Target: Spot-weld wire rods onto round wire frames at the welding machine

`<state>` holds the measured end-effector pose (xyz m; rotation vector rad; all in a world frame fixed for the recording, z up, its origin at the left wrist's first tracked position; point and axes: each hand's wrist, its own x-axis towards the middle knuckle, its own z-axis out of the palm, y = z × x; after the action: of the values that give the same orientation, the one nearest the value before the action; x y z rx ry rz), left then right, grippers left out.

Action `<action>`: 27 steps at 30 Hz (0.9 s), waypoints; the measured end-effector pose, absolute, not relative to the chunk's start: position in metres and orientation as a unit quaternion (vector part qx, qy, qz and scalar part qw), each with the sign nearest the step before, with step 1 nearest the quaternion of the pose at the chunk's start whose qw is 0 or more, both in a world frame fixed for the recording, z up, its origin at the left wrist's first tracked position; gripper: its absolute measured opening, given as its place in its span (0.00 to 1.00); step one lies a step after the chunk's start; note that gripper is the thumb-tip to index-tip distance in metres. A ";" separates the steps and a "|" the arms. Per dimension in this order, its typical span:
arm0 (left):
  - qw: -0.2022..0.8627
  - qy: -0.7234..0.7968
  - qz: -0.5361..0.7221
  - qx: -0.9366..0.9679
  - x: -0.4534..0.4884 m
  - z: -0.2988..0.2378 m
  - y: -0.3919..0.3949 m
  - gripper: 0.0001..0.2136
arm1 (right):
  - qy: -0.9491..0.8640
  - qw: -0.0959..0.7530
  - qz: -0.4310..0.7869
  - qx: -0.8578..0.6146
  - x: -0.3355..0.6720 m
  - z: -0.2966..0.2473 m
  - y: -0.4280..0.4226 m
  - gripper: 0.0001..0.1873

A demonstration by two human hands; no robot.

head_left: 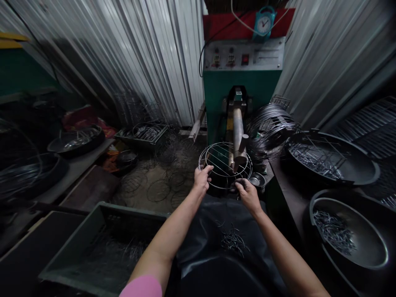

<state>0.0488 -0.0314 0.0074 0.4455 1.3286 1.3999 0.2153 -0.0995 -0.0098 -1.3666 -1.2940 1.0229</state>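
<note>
A round wire rack with parallel cross wires is held level in front of a green machine. My left hand is closed on its left rim, thumb on top. At the near right rim, the fingers of my right hand are pinched together; whether they grip the rim or a small wire piece cannot be made out. The machine's cylindrical arm reaches down over the right part of the rack, its tip at the wires. Short bent wire pieces lie in a heap on the black apron over my lap.
To the right stand a wide pan and a metal bowl with wire pieces. Bundled wire rings hang beside the machine. A green crate sits at the lower left; loose rings lie on the floor. A clock tops the machine.
</note>
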 end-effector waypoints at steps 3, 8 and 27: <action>0.549 0.564 0.590 0.178 0.050 0.005 -0.030 0.22 | -0.538 0.489 0.407 -0.553 0.217 -0.009 -0.098 0.14; 0.554 0.564 0.587 0.174 0.051 0.004 -0.026 0.21 | -0.552 0.489 0.399 -0.544 0.218 -0.005 -0.094 0.13; 0.548 0.570 0.590 0.162 0.052 0.003 -0.026 0.21 | -0.556 0.491 0.391 -0.545 0.219 -0.006 -0.086 0.13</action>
<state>0.0523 -0.0259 0.0031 0.3827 1.3501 1.3980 0.2193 -0.0859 -0.0061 -1.3222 -1.3503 0.9499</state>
